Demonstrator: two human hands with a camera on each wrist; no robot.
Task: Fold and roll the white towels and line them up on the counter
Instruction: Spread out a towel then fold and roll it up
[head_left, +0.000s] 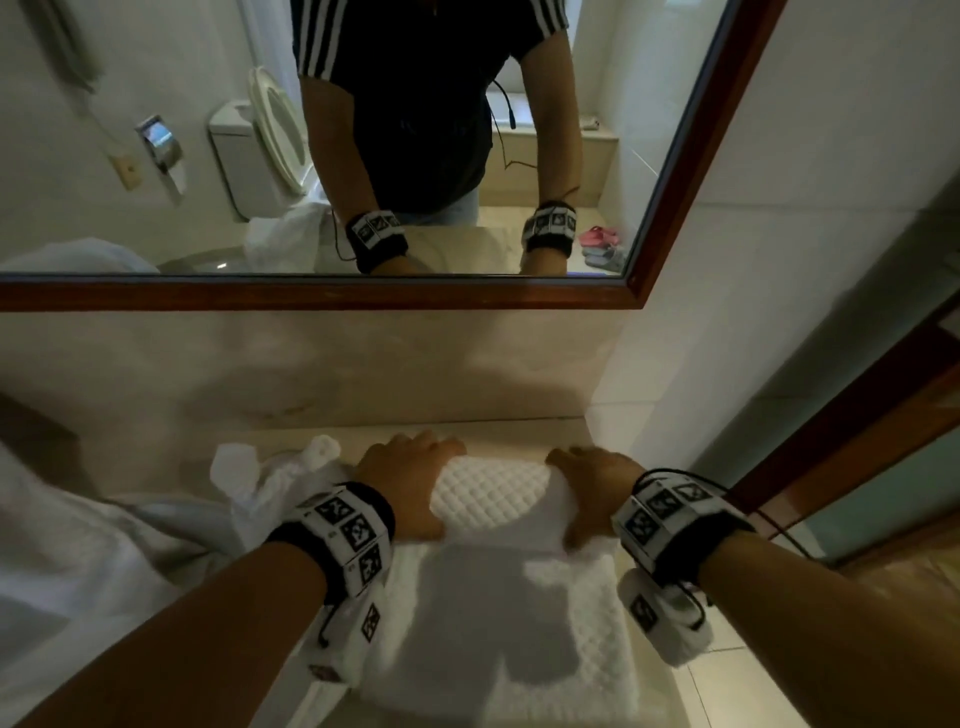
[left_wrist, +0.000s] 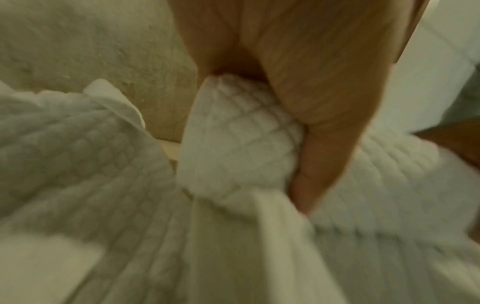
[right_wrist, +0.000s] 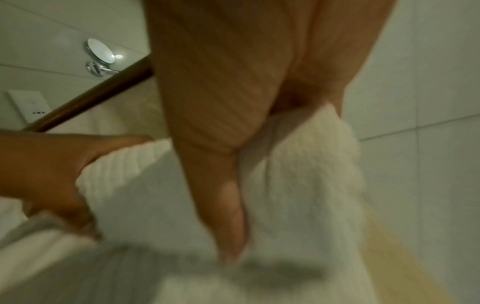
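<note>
A white waffle-textured towel (head_left: 493, 613) lies flat on the counter, its far end wound into a thick roll (head_left: 491, 501). My left hand (head_left: 410, 483) grips the roll's left end, fingers curled over the top and thumb tucked underneath; the left wrist view shows the same roll (left_wrist: 233, 148) under the thumb. My right hand (head_left: 592, 488) grips the right end of the roll (right_wrist: 298, 164) the same way. A loose, crumpled white towel (head_left: 280, 483) lies just left of my left hand.
A beige counter (head_left: 649, 696) runs up to a marble backsplash (head_left: 363, 364) close behind the roll. A wood-framed mirror (head_left: 311, 293) hangs above. A tiled wall (head_left: 779, 260) closes off the right side. More white cloth (head_left: 78, 545) is heaped at the left.
</note>
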